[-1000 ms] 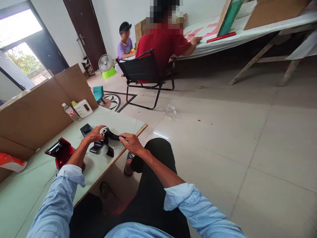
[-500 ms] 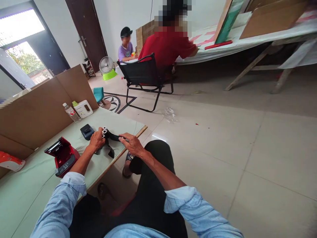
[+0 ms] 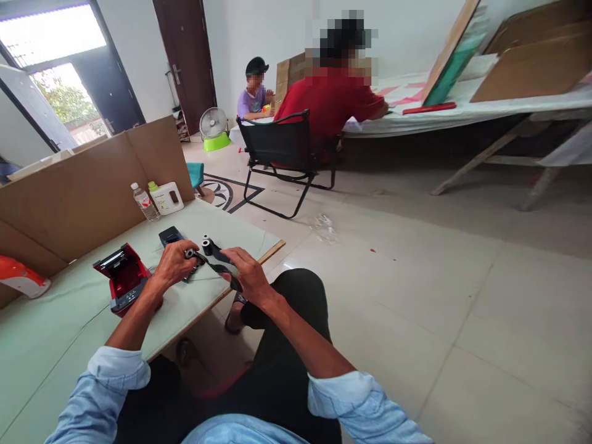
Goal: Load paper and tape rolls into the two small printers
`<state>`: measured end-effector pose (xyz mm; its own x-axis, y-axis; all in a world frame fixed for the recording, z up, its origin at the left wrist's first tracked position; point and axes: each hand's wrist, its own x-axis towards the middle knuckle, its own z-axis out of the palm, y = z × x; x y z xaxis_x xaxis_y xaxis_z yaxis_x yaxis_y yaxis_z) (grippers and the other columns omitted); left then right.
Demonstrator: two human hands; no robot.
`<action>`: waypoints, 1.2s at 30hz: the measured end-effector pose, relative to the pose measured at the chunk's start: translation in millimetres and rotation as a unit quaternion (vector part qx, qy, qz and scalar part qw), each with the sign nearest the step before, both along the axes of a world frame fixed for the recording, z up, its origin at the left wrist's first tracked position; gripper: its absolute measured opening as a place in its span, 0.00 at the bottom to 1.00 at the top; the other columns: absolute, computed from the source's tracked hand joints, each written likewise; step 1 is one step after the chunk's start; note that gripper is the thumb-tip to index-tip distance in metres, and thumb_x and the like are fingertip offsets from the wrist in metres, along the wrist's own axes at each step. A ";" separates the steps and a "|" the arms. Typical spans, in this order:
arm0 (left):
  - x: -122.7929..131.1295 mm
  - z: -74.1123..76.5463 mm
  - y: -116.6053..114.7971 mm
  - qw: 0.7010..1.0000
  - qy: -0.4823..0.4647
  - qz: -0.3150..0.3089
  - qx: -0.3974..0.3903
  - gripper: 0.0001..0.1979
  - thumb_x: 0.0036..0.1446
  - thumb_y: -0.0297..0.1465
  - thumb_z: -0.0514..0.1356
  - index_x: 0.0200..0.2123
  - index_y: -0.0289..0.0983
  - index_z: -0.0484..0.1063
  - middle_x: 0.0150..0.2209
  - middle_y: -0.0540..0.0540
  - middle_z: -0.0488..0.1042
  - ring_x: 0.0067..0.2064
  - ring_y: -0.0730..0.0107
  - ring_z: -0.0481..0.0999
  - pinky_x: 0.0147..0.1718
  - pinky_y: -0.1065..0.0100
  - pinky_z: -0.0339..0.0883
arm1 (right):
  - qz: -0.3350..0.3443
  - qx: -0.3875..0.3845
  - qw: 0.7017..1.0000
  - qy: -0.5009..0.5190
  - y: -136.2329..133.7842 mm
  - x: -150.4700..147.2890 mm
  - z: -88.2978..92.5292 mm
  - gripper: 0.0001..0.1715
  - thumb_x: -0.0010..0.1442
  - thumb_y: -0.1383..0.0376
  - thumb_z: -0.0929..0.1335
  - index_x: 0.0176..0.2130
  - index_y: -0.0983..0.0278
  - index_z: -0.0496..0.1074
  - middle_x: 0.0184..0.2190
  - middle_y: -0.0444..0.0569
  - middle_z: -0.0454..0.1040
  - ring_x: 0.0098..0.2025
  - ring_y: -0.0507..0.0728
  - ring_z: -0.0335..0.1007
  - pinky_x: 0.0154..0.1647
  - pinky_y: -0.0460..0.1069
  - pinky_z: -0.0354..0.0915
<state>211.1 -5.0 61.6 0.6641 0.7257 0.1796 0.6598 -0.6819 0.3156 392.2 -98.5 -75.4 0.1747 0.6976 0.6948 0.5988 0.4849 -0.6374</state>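
My left hand (image 3: 174, 265) pinches a small black ribbon roll (image 3: 190, 253) with a white core. A dark strip runs from it toward my right hand (image 3: 250, 274), whose fingers are closed on the black ribbon (image 3: 222, 269). Just beyond, between my hands, are more small rolls (image 3: 206, 244) with white cores and a dark strip reaching my right fingers; I cannot tell whether they rest on the table. To the left stands a red box-shaped device (image 3: 127, 283) with its lid up. A dark blue-grey device (image 3: 171, 236) sits behind my left hand, partly hidden.
The pale green table (image 3: 69, 333) ends at a wooden edge (image 3: 272, 251). Along its back stand a cardboard panel (image 3: 92, 185), a water bottle (image 3: 145, 202) and a white jug (image 3: 167, 198). Two people sit beyond, one on a black folding chair (image 3: 277, 145).
My hands have separated one roll from the others, and a strip now spans between them. My right hand has turned and moved slightly. The whole view has shifted a little.
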 end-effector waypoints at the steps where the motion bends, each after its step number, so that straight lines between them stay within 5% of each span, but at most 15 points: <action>1: -5.0 2.0 -5.5 1.000 -0.015 0.001 -0.012 0.16 0.53 0.26 0.63 0.45 0.38 0.83 0.38 0.48 0.84 0.37 0.66 0.79 0.42 0.68 0.71 | 0.021 0.004 1.000 0.007 -0.2 -7.7 0.4 0.24 0.67 0.60 0.72 0.61 0.57 0.72 0.54 0.57 0.76 0.54 0.65 0.74 0.54 0.60 0.75; 4: -21.0 4.0 -24.7 0.998 -0.046 -0.004 -0.041 0.13 0.53 0.26 0.64 0.42 0.37 0.84 0.36 0.48 0.83 0.36 0.67 0.78 0.39 0.69 0.71 | 0.070 0.027 0.995 0.058 -0.3 -33.5 1.4 0.25 0.66 0.57 0.73 0.60 0.57 0.72 0.55 0.56 0.75 0.47 0.62 0.76 0.46 0.57 0.77; 8: -46.5 0.5 -50.1 0.996 -0.068 -0.005 -0.066 0.12 0.54 0.24 0.62 0.40 0.39 0.84 0.39 0.47 0.84 0.39 0.65 0.80 0.42 0.67 0.72 | 0.128 0.034 0.985 0.110 -4.7 -64.4 11.5 0.12 0.69 0.56 0.70 0.48 0.57 0.80 0.46 0.53 0.80 0.44 0.60 0.78 0.45 0.56 0.76; 13: -87.8 -5.5 -65.9 0.990 -0.111 0.027 -0.085 0.12 0.57 0.24 0.61 0.41 0.39 0.84 0.41 0.45 0.84 0.41 0.64 0.80 0.43 0.66 0.73 | 0.196 -0.017 0.971 0.132 -6.1 -86.5 37.0 0.17 0.71 0.54 0.67 0.37 0.59 0.80 0.36 0.50 0.79 0.39 0.60 0.77 0.43 0.54 0.74; 17: -124.5 -2.8 -60.0 0.987 -0.137 0.045 -0.076 0.17 0.55 0.22 0.61 0.45 0.39 0.84 0.43 0.45 0.83 0.43 0.64 0.80 0.44 0.66 0.73 | 0.249 -0.054 0.960 0.113 14.2 -101.9 59.2 0.21 0.70 0.52 0.67 0.31 0.62 0.76 0.27 0.45 0.73 0.30 0.54 0.67 0.33 0.49 0.66; 24: -181.3 -1.1 -23.5 0.976 -0.172 0.126 -0.033 0.15 0.56 0.26 0.62 0.45 0.38 0.84 0.44 0.43 0.84 0.43 0.64 0.82 0.44 0.66 0.74 | 0.362 -0.088 0.926 0.067 75.9 -140.7 87.9 0.17 0.64 0.56 0.68 0.29 0.64 0.75 0.25 0.43 0.70 0.29 0.52 0.63 0.31 0.47 0.62; 29: -200.8 -19.6 -5.4 0.975 -0.164 0.145 -0.035 0.17 0.53 0.26 0.62 0.44 0.38 0.84 0.44 0.45 0.85 0.43 0.64 0.82 0.44 0.67 0.74 | 0.381 -0.127 0.916 0.016 105.4 -159.1 83.0 0.09 0.55 0.64 0.68 0.30 0.65 0.78 0.26 0.42 0.73 0.30 0.53 0.68 0.33 0.46 0.63; 36: -206.4 -34.4 3.4 0.983 -0.084 0.154 -0.057 0.15 0.52 0.26 0.61 0.41 0.37 0.85 0.34 0.48 0.84 0.35 0.67 0.79 0.38 0.69 0.70 | 0.368 -0.165 0.914 -0.031 112.3 -162.0 54.9 0.13 0.54 0.69 0.67 0.37 0.64 0.81 0.30 0.42 0.79 0.33 0.54 0.73 0.37 0.46 0.65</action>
<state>4.7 -1.6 27.2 0.3777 0.9095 0.1737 0.7615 -0.4119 0.5004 230.2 13.9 -20.4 -0.4595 0.7837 0.4180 0.2273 0.5587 -0.7976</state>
